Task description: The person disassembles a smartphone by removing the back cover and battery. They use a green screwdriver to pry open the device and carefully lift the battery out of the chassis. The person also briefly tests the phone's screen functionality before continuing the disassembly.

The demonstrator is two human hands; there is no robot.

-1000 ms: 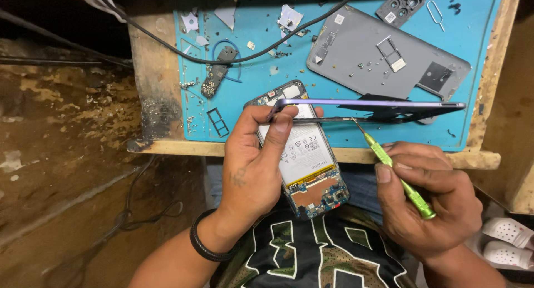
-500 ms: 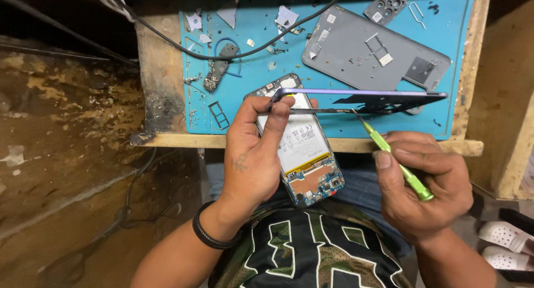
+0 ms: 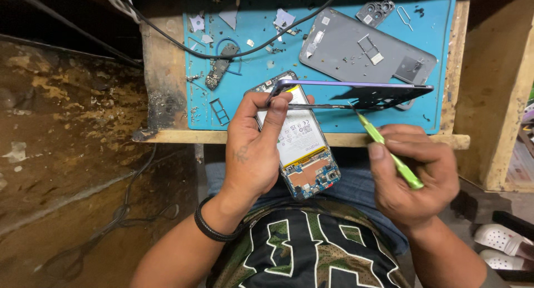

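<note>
The left hand [image 3: 253, 154] has its grip pinched around an opened smartphone body with white battery and blue circuit board [image 3: 300, 149], thumb and forefinger lifting the thin purple phone frame [image 3: 356, 88] at its twelve o'clock end. At three o'clock, the right hand [image 3: 414, 177] has its grip pressed together on a slim green plastic pry tool [image 3: 389, 152], tip at the frame's underside. Prying the frame off seems underway; further separation calls for gentle levering. Beyond lie a grey back cover [image 3: 361, 49] and a blue mat [image 3: 250, 99] on the tabletop.

Bright on the far blue mat [image 3: 334, 115], dim at left and corners, sharp throughout, edges slightly bowed
</note>
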